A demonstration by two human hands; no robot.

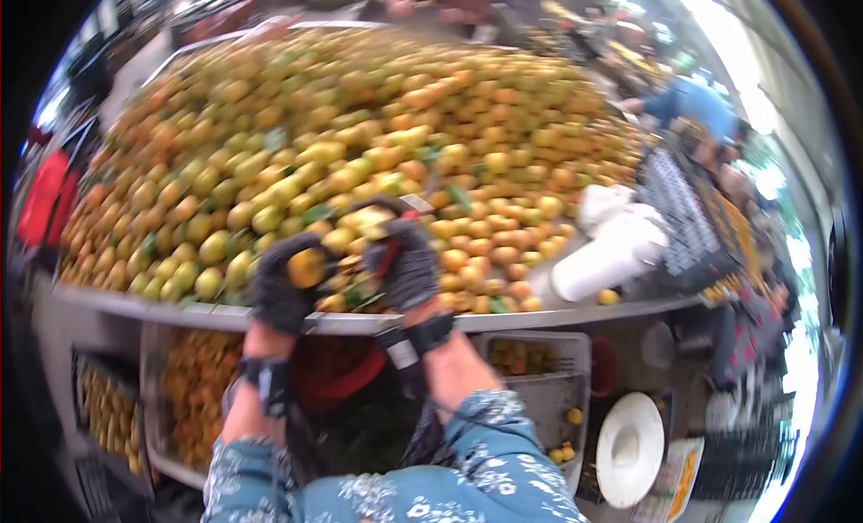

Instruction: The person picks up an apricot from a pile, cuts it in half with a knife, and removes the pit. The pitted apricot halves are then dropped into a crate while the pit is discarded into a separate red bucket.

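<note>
Both my hands wear dark grey gloves and reach over the front rim of a big table (503, 320) heaped with yellow and orange fruit (360, 136). My left hand (280, 285) is curled around one orange fruit (306, 267). My right hand (404, 262) rests on the pile just beside it, fingers bent over several fruit; whether it grips one is blurred. Wrist straps and blue flowered sleeves (485, 451) show below.
A white roll of bags (604, 258) lies at the table's right front. Crates of fruit (193, 393) and a grey basket (539, 379) stand under the table, a white hat (629, 447) beside them. A person in blue (692, 105) works at far right. A red container (337, 370) sits below my hands.
</note>
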